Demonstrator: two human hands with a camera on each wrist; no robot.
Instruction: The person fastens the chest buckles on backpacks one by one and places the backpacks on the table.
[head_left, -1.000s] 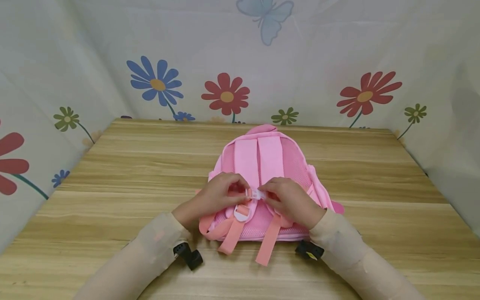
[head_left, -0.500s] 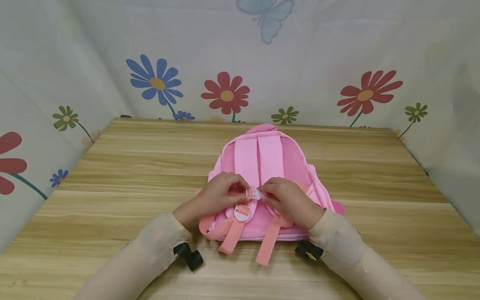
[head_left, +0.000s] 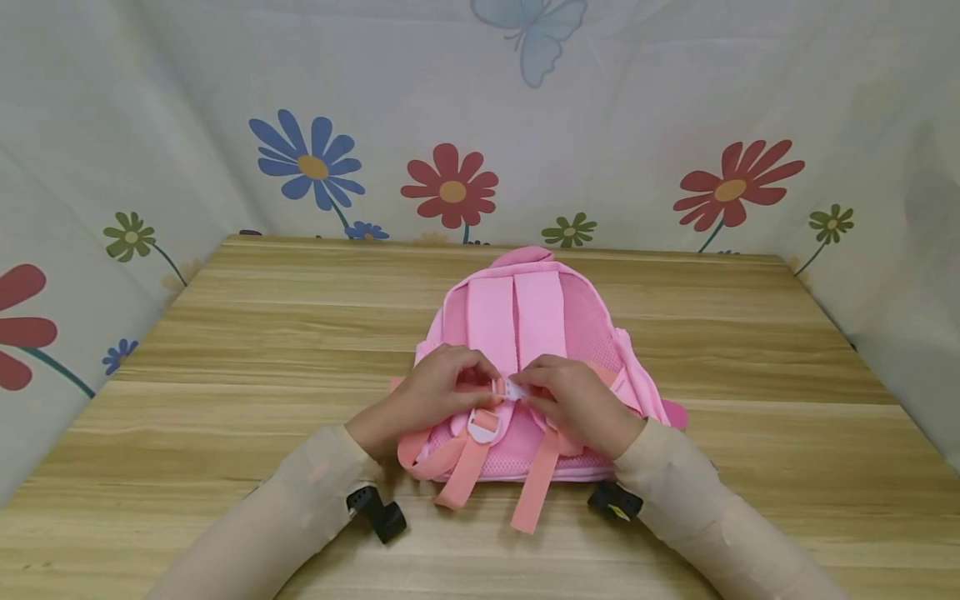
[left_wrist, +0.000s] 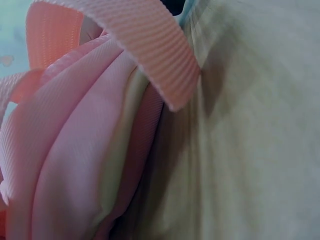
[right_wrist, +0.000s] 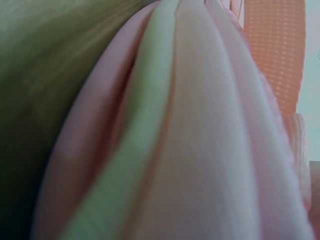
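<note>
A pink backpack (head_left: 585, 308) lies on the wooden table with its shoulder straps facing up. Over the lower middle of it, a white plastic buckle (head_left: 512, 390) spans the gap between both hands. My left hand (head_left: 442, 383) pinches the buckle's left end, where an orange strap runs into it, between thumb and forefinger. From the other side my right hand (head_left: 573, 400) pinches the right end, its fingertips partly covering it. Below the left hand sits a white strap adjuster (head_left: 483, 425) on an orange webbing strap. The left wrist view shows the bag's side and an orange strap (left_wrist: 145, 45).
Wooden tabletop (head_left: 262, 333) surrounds the bag. Two loose orange strap ends (head_left: 534, 492) hang over the bag's near edge. A white backdrop with printed flowers (head_left: 452, 192) stands behind and at the sides. Each wrist carries a small black camera (head_left: 382, 517).
The right hand has shifted very slightly left, with its wrist and the nearby strap end. The left hand keeps its place, and the buckle stays between both hands.
</note>
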